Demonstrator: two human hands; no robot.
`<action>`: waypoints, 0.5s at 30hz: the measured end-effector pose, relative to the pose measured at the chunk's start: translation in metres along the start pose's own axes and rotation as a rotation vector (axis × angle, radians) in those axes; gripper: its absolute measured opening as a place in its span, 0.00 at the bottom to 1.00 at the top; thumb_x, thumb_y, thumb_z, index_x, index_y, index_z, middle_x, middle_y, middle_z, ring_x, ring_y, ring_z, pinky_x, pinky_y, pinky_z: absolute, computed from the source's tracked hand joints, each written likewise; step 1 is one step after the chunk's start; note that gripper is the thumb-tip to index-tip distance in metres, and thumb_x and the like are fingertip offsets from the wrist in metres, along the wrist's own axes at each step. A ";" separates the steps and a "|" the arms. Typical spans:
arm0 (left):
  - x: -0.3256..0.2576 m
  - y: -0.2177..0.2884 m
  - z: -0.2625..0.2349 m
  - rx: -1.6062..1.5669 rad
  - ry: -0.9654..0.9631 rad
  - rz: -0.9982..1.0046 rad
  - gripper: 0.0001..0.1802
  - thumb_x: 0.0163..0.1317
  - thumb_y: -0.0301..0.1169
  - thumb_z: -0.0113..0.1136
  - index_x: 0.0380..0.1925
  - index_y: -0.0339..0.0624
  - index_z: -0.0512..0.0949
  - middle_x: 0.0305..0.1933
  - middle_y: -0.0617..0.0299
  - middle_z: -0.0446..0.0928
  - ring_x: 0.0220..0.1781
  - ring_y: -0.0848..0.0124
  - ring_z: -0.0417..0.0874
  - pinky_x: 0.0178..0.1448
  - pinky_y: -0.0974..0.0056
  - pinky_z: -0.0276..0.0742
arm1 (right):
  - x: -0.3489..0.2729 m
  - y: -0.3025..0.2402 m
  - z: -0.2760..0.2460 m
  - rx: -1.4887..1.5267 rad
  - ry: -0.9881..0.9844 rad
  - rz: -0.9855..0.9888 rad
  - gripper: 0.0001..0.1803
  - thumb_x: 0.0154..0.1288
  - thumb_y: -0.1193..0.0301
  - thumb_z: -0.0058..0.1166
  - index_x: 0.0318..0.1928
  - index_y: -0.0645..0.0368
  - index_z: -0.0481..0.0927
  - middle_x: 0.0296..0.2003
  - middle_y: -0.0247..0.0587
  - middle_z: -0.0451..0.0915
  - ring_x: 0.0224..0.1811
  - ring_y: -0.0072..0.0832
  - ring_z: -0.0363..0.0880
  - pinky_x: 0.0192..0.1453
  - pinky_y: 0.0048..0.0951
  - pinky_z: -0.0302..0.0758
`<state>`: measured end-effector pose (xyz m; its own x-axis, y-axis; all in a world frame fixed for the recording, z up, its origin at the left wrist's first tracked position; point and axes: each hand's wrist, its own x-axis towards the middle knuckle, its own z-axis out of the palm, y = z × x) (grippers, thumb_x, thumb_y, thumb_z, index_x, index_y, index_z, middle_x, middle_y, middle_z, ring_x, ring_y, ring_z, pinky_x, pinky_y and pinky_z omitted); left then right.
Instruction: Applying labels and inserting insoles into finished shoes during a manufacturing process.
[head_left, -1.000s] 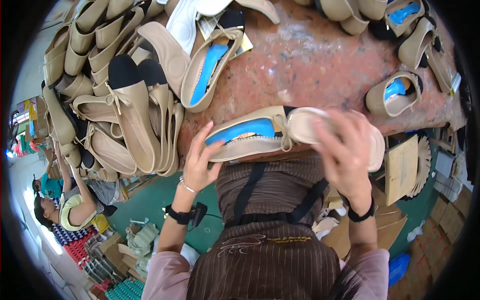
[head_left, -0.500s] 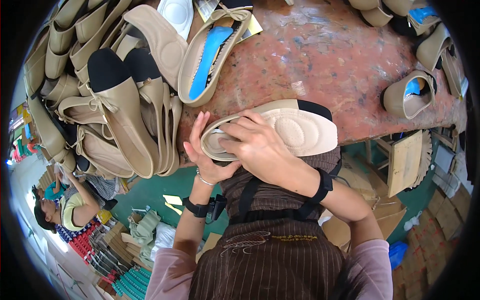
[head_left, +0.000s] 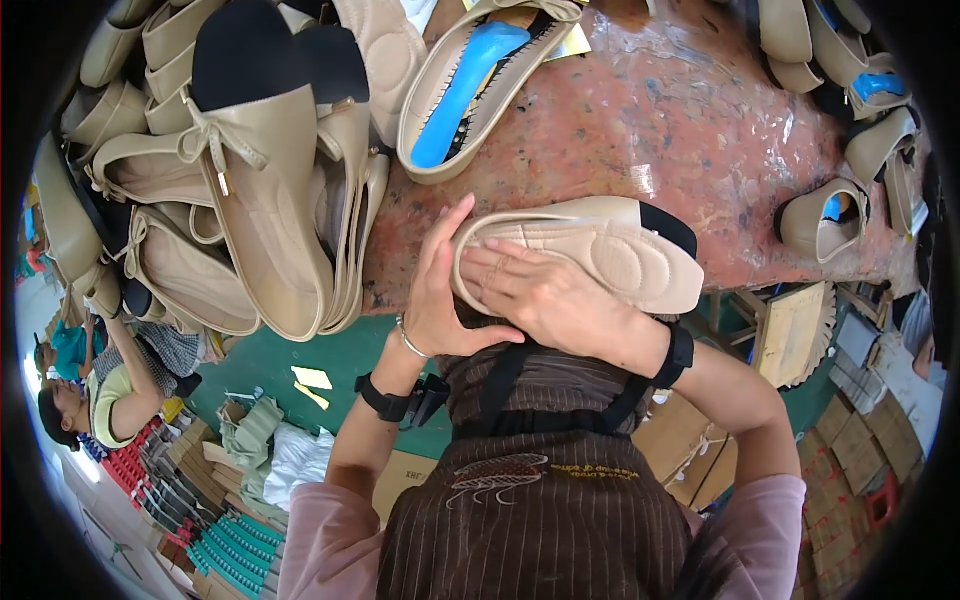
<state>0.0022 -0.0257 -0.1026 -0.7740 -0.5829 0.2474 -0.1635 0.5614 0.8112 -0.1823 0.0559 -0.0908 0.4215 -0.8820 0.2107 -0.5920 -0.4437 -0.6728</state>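
Observation:
A beige flat shoe (head_left: 590, 225) with a black heel tip lies on its side at the near edge of the reddish worktable (head_left: 680, 130). A beige padded insole (head_left: 620, 262) sits in it. My left hand (head_left: 435, 290) cups the shoe's toe end from the left. My right hand (head_left: 545, 295) presses flat on the insole, fingers pointing left. Both wrists wear black bands.
A heap of beige shoes (head_left: 230, 190) fills the table's left side. One shoe with a blue last (head_left: 470, 80) lies behind my hands. More shoes (head_left: 830, 215) sit at the right. Below left, two people (head_left: 100, 380) sit by stacked boxes (head_left: 190, 500). Cardboard (head_left: 795, 335) leans at the right.
The blue last seen in the shoe a second ago is gone; the beige insole now lies in it. My right hand has slid left across the insole, and the shoe has shifted slightly.

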 end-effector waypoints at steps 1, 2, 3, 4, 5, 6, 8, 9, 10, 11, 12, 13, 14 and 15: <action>0.002 0.000 -0.003 -0.012 -0.031 -0.009 0.63 0.49 0.57 0.75 0.77 0.44 0.50 0.75 0.35 0.56 0.74 0.41 0.62 0.72 0.44 0.64 | 0.001 -0.002 0.001 -0.001 -0.006 -0.001 0.26 0.55 0.71 0.56 0.55 0.67 0.81 0.58 0.45 0.79 0.67 0.34 0.73 0.80 0.40 0.57; 0.003 0.000 0.001 -0.005 0.028 0.018 0.41 0.60 0.55 0.65 0.65 0.38 0.68 0.72 0.35 0.61 0.72 0.42 0.67 0.71 0.47 0.65 | 0.002 -0.004 0.001 -0.019 -0.045 0.057 0.26 0.56 0.70 0.55 0.57 0.67 0.80 0.59 0.44 0.79 0.67 0.32 0.73 0.79 0.40 0.58; 0.002 -0.005 0.001 -0.007 0.036 0.017 0.41 0.60 0.55 0.65 0.65 0.38 0.68 0.72 0.35 0.61 0.72 0.42 0.67 0.71 0.47 0.65 | 0.003 -0.006 0.001 -0.038 -0.083 0.116 0.27 0.57 0.70 0.54 0.59 0.66 0.79 0.60 0.43 0.79 0.68 0.30 0.72 0.79 0.39 0.58; -0.001 -0.011 0.003 -0.042 0.027 0.000 0.32 0.61 0.47 0.63 0.59 0.37 0.69 0.71 0.34 0.62 0.70 0.41 0.68 0.71 0.46 0.64 | 0.004 -0.010 0.002 -0.085 -0.060 0.140 0.25 0.58 0.72 0.54 0.56 0.65 0.81 0.59 0.43 0.80 0.68 0.32 0.73 0.78 0.39 0.59; -0.004 -0.011 0.004 -0.078 0.024 -0.019 0.24 0.63 0.38 0.60 0.54 0.37 0.71 0.70 0.34 0.64 0.68 0.40 0.69 0.71 0.46 0.64 | 0.006 -0.015 0.003 -0.088 -0.069 0.134 0.25 0.58 0.72 0.54 0.56 0.65 0.81 0.59 0.43 0.80 0.68 0.32 0.73 0.78 0.39 0.59; -0.006 -0.006 0.007 -0.098 0.064 -0.084 0.14 0.64 0.32 0.54 0.46 0.37 0.70 0.67 0.33 0.67 0.64 0.41 0.72 0.69 0.46 0.66 | 0.008 -0.019 0.004 -0.166 -0.072 0.181 0.23 0.58 0.72 0.54 0.55 0.64 0.82 0.59 0.43 0.80 0.67 0.32 0.73 0.78 0.39 0.59; -0.004 -0.007 0.008 -0.076 0.094 -0.066 0.14 0.63 0.31 0.54 0.45 0.37 0.69 0.66 0.34 0.67 0.63 0.41 0.73 0.68 0.47 0.67 | 0.002 -0.027 0.006 -0.261 0.024 0.281 0.19 0.57 0.71 0.55 0.49 0.61 0.86 0.60 0.46 0.79 0.67 0.34 0.73 0.78 0.39 0.59; -0.004 -0.007 0.008 -0.053 0.114 -0.047 0.13 0.62 0.31 0.54 0.44 0.37 0.68 0.65 0.34 0.68 0.62 0.42 0.73 0.67 0.47 0.67 | -0.004 -0.028 0.002 -0.263 0.026 0.280 0.19 0.57 0.71 0.55 0.49 0.61 0.86 0.60 0.46 0.79 0.67 0.34 0.73 0.78 0.39 0.59; -0.004 -0.002 0.009 -0.055 0.131 -0.048 0.13 0.60 0.28 0.52 0.43 0.37 0.68 0.64 0.34 0.68 0.62 0.42 0.73 0.67 0.47 0.67 | -0.012 -0.028 -0.005 -0.286 0.060 0.316 0.19 0.56 0.71 0.55 0.49 0.59 0.86 0.60 0.47 0.79 0.67 0.35 0.74 0.78 0.40 0.60; -0.002 0.000 0.011 -0.056 0.131 -0.037 0.13 0.60 0.28 0.52 0.43 0.37 0.68 0.64 0.34 0.68 0.62 0.42 0.73 0.67 0.47 0.67 | -0.016 -0.028 -0.010 -0.314 0.096 0.356 0.19 0.56 0.71 0.55 0.49 0.57 0.86 0.60 0.47 0.79 0.67 0.35 0.74 0.78 0.41 0.60; 0.000 0.003 0.013 -0.033 0.166 -0.051 0.13 0.59 0.28 0.51 0.43 0.37 0.68 0.64 0.34 0.68 0.62 0.42 0.73 0.68 0.47 0.67 | -0.012 -0.033 -0.008 -0.332 0.113 0.392 0.20 0.54 0.73 0.56 0.50 0.54 0.87 0.60 0.47 0.79 0.67 0.36 0.74 0.78 0.43 0.59; 0.002 0.005 0.014 -0.012 0.201 -0.064 0.13 0.59 0.28 0.51 0.44 0.37 0.67 0.64 0.34 0.68 0.62 0.42 0.73 0.68 0.47 0.66 | -0.012 -0.035 -0.007 -0.343 0.121 0.394 0.20 0.54 0.73 0.56 0.50 0.54 0.87 0.60 0.47 0.79 0.67 0.36 0.74 0.78 0.43 0.59; 0.000 0.008 0.016 -0.066 0.197 -0.147 0.14 0.60 0.29 0.55 0.44 0.36 0.68 0.67 0.34 0.65 0.65 0.41 0.70 0.70 0.47 0.64 | -0.012 -0.032 -0.008 -0.312 0.112 0.374 0.21 0.53 0.75 0.56 0.49 0.54 0.87 0.60 0.48 0.79 0.67 0.36 0.74 0.78 0.43 0.59; -0.001 0.016 0.019 -0.074 0.196 -0.127 0.14 0.60 0.29 0.55 0.44 0.36 0.68 0.67 0.34 0.65 0.65 0.41 0.70 0.70 0.47 0.64 | -0.014 -0.030 -0.009 -0.283 0.101 0.360 0.21 0.52 0.77 0.56 0.49 0.55 0.87 0.60 0.48 0.79 0.68 0.37 0.74 0.78 0.43 0.59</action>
<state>-0.0116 -0.0048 -0.0996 -0.6156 -0.7527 0.2334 -0.2006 0.4360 0.8773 -0.1770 0.0802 -0.0669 0.0942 -0.9926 0.0764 -0.8586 -0.1199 -0.4985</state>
